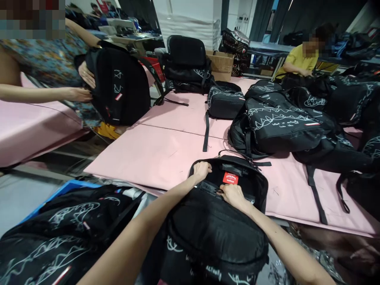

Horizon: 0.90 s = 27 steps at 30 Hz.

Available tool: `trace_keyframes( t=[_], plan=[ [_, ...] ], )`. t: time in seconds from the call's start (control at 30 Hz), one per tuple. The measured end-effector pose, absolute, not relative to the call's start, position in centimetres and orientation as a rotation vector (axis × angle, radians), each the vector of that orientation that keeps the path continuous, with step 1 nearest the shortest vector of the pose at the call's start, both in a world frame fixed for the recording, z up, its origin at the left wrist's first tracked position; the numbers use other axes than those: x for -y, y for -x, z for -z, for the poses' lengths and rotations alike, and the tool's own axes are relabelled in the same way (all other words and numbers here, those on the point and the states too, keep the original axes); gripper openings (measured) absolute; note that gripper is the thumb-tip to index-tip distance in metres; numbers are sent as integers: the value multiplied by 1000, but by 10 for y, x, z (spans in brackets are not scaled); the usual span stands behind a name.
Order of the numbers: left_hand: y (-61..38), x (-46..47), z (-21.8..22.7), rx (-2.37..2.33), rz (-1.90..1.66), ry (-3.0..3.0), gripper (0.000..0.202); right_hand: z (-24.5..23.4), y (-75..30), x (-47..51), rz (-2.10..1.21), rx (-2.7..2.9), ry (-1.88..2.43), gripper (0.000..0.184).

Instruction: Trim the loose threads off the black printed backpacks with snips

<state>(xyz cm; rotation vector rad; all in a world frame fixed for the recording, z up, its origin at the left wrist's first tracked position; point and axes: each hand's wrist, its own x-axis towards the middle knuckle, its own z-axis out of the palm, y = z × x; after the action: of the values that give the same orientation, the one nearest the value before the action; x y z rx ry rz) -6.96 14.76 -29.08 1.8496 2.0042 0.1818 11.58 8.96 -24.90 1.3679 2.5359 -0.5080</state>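
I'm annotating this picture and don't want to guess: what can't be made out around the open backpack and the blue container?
In the head view:
Whether the right hand grips anything: its own fingers hide the spot.
Print on the red label: too small to read.
Bottom of the open backpack: cut off by the lower edge.
Inside of the blue container: covered by black backpacks.

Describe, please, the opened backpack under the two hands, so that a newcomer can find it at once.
Find the pink table and follow its near edge. A black backpack lies open there, extending past the edge, with the person's left hand and right hand at its opening. Unlike the other black backpacks, it shows a red label within that opening.
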Motion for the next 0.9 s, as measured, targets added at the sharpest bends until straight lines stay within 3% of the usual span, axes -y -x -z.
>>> trace_keyframes(
  t=[0.17,0.3,0.5,0.9],
  plan=[
    [68,-138,296,-2106,-360,-1665,16,248,-118,-112,628,-2590,-1293,35],
    [75,-115,306,-2145,-584,-1444,16,248,-107,-138,633,-2639,-1492,47],
    [89,-100,329,-2134,-891,-1167,18,266,-72,-152,572,-2731,-1392,29],
    [100,-99,348,-2031,-1218,-932,23,288,-35,-159,552,-2795,-1357,26]
  ],
)
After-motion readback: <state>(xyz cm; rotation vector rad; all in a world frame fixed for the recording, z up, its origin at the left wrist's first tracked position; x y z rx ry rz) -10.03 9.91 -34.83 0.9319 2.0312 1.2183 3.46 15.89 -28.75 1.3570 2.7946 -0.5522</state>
